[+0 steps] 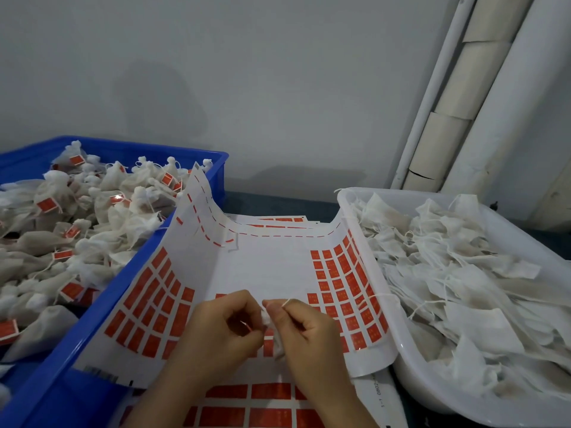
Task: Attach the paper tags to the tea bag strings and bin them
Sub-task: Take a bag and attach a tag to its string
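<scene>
Tagging step in hand. Left hand [222,325] pinches what looks like a red tag [247,328]; right hand [306,325] pinches the tea bag string [285,302]. Next, probably: press tag round string, then drop into the blue bin [61,366].

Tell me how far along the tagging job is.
Done: red-tagged bags fill the blue bin. In hand: left hand and right hand pinch one tea bag over the sticker sheet. To do: the white tub is heaped with untagged bags; many red tags remain.
</scene>
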The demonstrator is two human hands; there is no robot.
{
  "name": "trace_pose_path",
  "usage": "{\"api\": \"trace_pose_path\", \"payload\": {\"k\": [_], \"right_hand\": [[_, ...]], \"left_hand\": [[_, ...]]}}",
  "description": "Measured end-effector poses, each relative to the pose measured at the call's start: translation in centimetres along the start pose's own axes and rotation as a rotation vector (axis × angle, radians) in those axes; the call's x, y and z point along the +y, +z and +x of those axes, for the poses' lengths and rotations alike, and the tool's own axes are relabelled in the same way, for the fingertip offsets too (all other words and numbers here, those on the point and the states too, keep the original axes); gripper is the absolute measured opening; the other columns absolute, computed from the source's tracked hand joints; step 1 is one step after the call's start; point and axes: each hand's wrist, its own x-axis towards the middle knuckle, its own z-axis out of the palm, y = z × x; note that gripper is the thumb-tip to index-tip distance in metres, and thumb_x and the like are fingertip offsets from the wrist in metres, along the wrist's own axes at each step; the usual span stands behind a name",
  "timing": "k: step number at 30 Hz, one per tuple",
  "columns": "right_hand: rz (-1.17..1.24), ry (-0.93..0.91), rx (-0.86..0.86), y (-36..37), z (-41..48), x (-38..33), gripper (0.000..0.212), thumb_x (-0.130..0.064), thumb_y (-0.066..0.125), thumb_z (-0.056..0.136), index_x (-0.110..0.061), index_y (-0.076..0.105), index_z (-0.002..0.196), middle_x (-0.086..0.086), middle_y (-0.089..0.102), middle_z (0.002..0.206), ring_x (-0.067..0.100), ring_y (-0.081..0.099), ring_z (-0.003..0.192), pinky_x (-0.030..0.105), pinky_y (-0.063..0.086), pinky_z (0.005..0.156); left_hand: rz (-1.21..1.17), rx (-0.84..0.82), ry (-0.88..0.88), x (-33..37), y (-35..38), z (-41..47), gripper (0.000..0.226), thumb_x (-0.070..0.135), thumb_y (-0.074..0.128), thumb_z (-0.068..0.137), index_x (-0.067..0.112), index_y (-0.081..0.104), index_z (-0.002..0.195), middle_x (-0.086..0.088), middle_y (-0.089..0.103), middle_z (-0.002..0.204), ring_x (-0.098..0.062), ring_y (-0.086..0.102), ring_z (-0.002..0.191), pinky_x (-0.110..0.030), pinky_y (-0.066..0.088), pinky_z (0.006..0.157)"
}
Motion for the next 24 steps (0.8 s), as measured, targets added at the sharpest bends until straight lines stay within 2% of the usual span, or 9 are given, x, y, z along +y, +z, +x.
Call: {"api": "trace_pose_path", "payload": {"k": [4, 7, 9, 12, 16, 19, 21, 24], "right_hand": [[0.043, 0.005, 0.069, 0.4, 0.1, -0.2, 0.014, -0.046, 0.050, 0.078, -0.040, 0.062, 0.079, -0.024, 0.063, 0.072, -0.007, 0.060, 0.080, 0.006, 0.047, 0.066], [0.065, 0.031, 0.104, 0.4, 0.1, -0.2, 0.010, -0.044, 0.052, 0.075, -0.041, 0.061, 0.078, -0.027, 0.062, 0.072, -0.012, 0.058, 0.084, 0.003, 0.045, 0.065], [0.082, 0.044, 0.119, 0.5, 0.0, -0.1, 0.010, -0.043, 0.053, 0.074, -0.041, 0.061, 0.080, -0.028, 0.061, 0.074, -0.016, 0.056, 0.085, 0.001, 0.043, 0.064], [0.106, 0.044, 0.139, 0.6, -0.1, -0.2, 0.015, -0.044, 0.052, 0.073, -0.037, 0.062, 0.083, -0.027, 0.061, 0.078, -0.018, 0.054, 0.087, 0.000, 0.042, 0.065], [0.116, 0.017, 0.145, 0.6, -0.1, -0.3, 0.021, -0.043, 0.051, 0.074, -0.033, 0.065, 0.086, -0.022, 0.064, 0.083, -0.014, 0.056, 0.090, 0.002, 0.044, 0.068], [0.094, 0.007, 0.131, 0.3, 0.0, -0.1, 0.019, -0.042, 0.052, 0.076, -0.033, 0.066, 0.086, -0.018, 0.067, 0.085, -0.008, 0.058, 0.089, 0.005, 0.046, 0.069], [0.071, -0.006, 0.135, 0.2, -0.1, 0.0, 0.021, -0.042, 0.052, 0.076, -0.031, 0.067, 0.086, -0.019, 0.067, 0.083, -0.007, 0.059, 0.088, 0.006, 0.046, 0.069], [0.048, -0.045, 0.142, 0.5, -0.2, 0.0, 0.013, -0.041, 0.054, 0.077, -0.036, 0.065, 0.081, -0.022, 0.065, 0.078, -0.006, 0.060, 0.086, 0.005, 0.046, 0.068]], "left_hand": [[0.172, 0.014, 0.090, -0.1, 0.1, 0.0, 0.029, 0.006, 0.072, 0.076, 0.031, 0.060, 0.068, 0.017, 0.061, 0.063, 0.000, 0.062, 0.068, -0.011, 0.051, 0.063], [0.265, -0.028, 0.128, 0.0, 0.5, -0.1, 0.013, 0.014, 0.066, 0.084, 0.026, 0.068, 0.079, 0.024, 0.054, 0.069, 0.003, 0.056, 0.066, -0.006, 0.045, 0.068], [0.290, -0.044, 0.165, -0.1, 0.7, 0.0, 0.012, 0.012, 0.063, 0.086, 0.021, 0.071, 0.082, 0.019, 0.060, 0.076, 0.007, 0.050, 0.064, -0.007, 0.044, 0.071], [0.305, -0.041, 0.198, -0.1, 0.7, 0.1, 0.014, 0.011, 0.063, 0.086, 0.017, 0.075, 0.086, 0.006, 0.070, 0.088, 0.006, 0.051, 0.069, -0.006, 0.044, 0.072], [0.319, 0.023, 0.183, -0.3, 1.5, 0.0, 0.018, 0.018, 0.058, 0.090, 0.020, 0.074, 0.100, 0.007, 0.068, 0.100, 0.003, 0.050, 0.079, 0.002, 0.036, 0.071], [0.314, 0.054, 0.106, -0.4, 2.1, -0.1, 0.021, 0.026, 0.053, 0.093, 0.025, 0.071, 0.105, 0.012, 0.059, 0.095, 0.003, 0.045, 0.074, -0.004, 0.038, 0.068], [0.327, 0.038, 0.026, -0.3, 2.1, 0.0, 0.021, 0.029, 0.050, 0.094, 0.028, 0.070, 0.100, 0.016, 0.049, 0.085, 0.002, 0.045, 0.071, -0.010, 0.041, 0.067], [0.240, -0.076, -0.077, -0.1, 1.8, -0.2, 0.030, 0.025, 0.047, 0.095, 0.037, 0.059, 0.070, 0.011, 0.049, 0.071, 0.001, 0.048, 0.067, -0.012, 0.040, 0.062]]}}
